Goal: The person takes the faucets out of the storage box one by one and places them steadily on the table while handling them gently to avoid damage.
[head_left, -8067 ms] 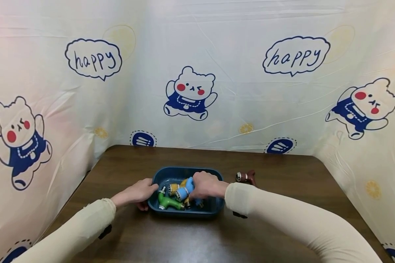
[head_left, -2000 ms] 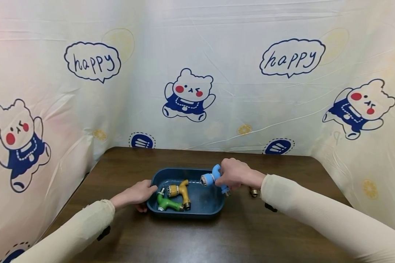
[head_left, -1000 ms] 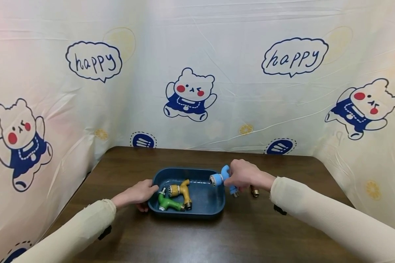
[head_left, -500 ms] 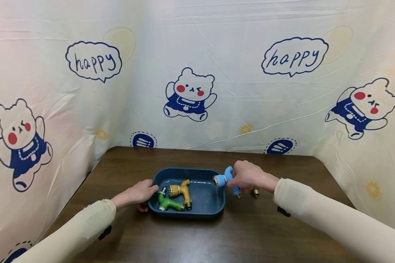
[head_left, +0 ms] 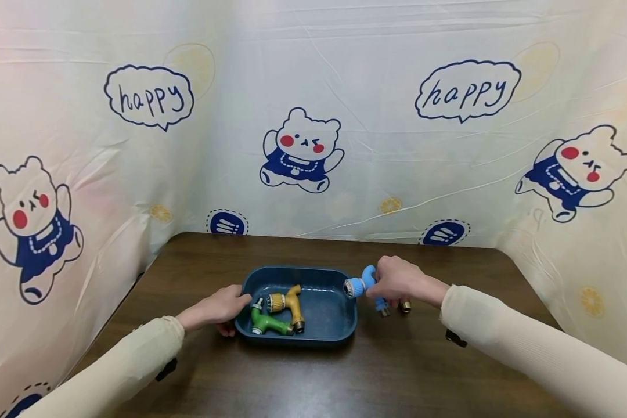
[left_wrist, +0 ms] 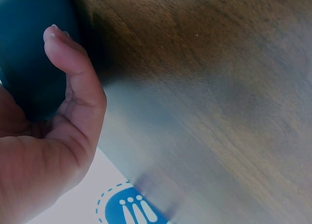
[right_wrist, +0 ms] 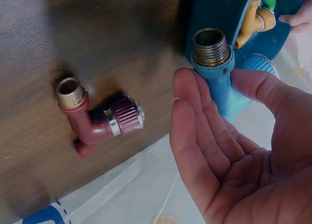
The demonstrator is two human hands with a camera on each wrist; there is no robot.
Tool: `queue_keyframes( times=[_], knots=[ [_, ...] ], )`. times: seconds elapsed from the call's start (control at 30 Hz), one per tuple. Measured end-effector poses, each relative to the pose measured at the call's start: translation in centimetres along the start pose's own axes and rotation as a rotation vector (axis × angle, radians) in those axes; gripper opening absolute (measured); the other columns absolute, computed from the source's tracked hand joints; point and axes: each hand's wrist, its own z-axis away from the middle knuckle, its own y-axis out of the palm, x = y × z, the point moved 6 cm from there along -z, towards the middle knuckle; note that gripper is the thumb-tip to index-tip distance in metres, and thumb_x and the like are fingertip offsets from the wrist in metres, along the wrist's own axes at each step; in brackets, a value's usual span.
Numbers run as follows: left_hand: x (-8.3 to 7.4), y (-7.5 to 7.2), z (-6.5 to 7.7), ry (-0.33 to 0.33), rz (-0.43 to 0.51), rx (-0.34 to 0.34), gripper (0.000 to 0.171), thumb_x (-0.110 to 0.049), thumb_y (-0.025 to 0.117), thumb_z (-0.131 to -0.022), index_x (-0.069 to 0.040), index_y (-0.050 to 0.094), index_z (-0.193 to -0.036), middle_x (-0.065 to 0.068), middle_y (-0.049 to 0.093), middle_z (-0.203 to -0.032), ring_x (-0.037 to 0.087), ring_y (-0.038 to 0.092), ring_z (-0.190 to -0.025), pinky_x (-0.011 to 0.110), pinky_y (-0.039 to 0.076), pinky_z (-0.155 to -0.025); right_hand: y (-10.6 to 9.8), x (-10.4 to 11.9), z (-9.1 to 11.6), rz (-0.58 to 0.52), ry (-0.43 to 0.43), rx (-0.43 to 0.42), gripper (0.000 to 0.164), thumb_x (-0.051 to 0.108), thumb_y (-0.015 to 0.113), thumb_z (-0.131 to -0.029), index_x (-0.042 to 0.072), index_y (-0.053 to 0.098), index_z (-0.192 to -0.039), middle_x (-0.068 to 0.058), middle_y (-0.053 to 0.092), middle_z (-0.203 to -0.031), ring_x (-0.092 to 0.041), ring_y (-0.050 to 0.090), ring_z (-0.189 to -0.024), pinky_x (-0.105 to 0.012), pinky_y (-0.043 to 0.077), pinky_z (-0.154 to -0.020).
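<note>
My left hand (head_left: 218, 307) grips the left end of a dark blue plastic bin (head_left: 319, 341), thumb at the rim. A yellow faucet (head_left: 294, 310) and a green faucet (head_left: 263, 319) lie in the bin's left half. Just past the bin's right end, my right hand (head_left: 401, 278) pinches a light blue faucet (head_left: 361, 284) between thumb and fingers, above the table. In the right wrist view its threaded brass end points up at the camera. A maroon faucet (right_wrist: 90, 124) lies on the table beside the right hand; in the head view only its brass end (head_left: 406, 306) shows.
The brown wooden table (head_left: 313, 383) carries the bin and the maroon faucet. A pale curtain (head_left: 381, 145) printed with cartoon bears stands behind the table and along both sides.
My right hand first reached into the bin among the faucets, then lifted the light blue faucet out and carried it right. Over the last second it drifts slightly further right. The left hand stays put.
</note>
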Motion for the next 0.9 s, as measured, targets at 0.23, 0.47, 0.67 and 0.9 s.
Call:
queue_keyframes(
  times=[0.23,0.47,0.67,0.9],
  knots=[
    [-0.1,0.0,0.1,0.010,0.000,-0.005,0.032,-0.020,0.042,-0.110,0.005,0.056,-0.126,0.013,0.067,-0.066,0.019,0.065,-0.048,0.032,0.059,-0.045,-0.1,-0.4,0.0,-0.003,0.015,0.004,0.029,0.023,0.081,-0.091,0.008,0.071,-0.069,-0.005,0.067,-0.057,-0.027,0.071,-0.056,-0.029,0.055,-0.046],
    [-0.1,0.0,0.1,0.000,-0.004,-0.006,0.032,-0.020,0.042,-0.111,0.004,0.057,-0.125,0.012,0.067,-0.065,0.019,0.066,-0.048,0.033,0.058,-0.045,-0.1,-0.7,0.3,-0.001,0.015,0.013,0.026,0.022,0.079,-0.092,0.008,0.071,-0.072,-0.005,0.067,-0.060,-0.023,0.069,-0.055,-0.031,0.058,-0.051],
    [0.0,0.0,-0.1,-0.001,-0.012,-0.011,0.030,-0.020,0.043,-0.110,0.003,0.057,-0.123,0.013,0.067,-0.065,0.020,0.066,-0.048,0.033,0.059,-0.045,0.1,-1.1,0.4,-0.016,0.028,0.025,0.025,0.023,0.080,-0.092,0.008,0.072,-0.074,-0.005,0.067,-0.061,-0.023,0.069,-0.055,-0.033,0.060,-0.054],
    [0.0,0.0,-0.1,-0.011,-0.003,-0.010,0.031,-0.020,0.042,-0.110,0.003,0.057,-0.125,0.013,0.067,-0.066,0.019,0.066,-0.048,0.032,0.058,-0.045,0.1,-1.4,0.4,-0.025,0.017,0.018,0.024,0.022,0.080,-0.092,0.007,0.073,-0.075,-0.005,0.067,-0.061,-0.022,0.069,-0.054,-0.032,0.059,-0.052]
  ],
)
